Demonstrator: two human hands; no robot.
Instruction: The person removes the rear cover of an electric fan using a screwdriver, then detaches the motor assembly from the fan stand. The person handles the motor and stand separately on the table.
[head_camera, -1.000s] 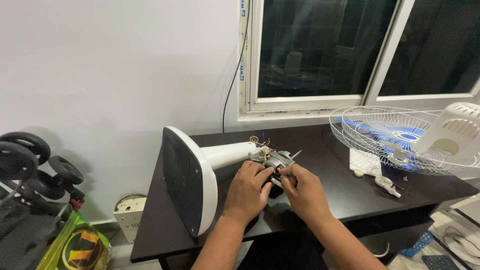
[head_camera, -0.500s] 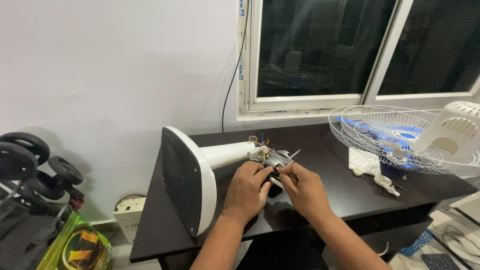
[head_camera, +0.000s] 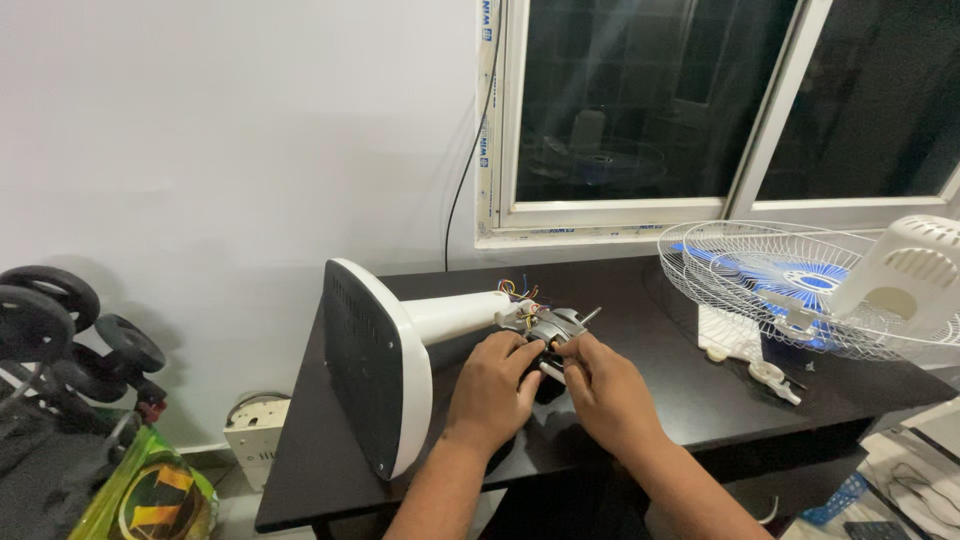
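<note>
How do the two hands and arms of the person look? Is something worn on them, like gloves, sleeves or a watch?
Both the left hand and the right hand are bare, with no gloves. No ring, watch or bracelet can be seen. The forearms are bare too, up to the lower edge of the picture, so no sleeve shows. No cables or markings are on them.

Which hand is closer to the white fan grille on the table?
Right. The right hand lies on the motor's side facing the grille; the left hand is beyond it, nearer the fan base.
</note>
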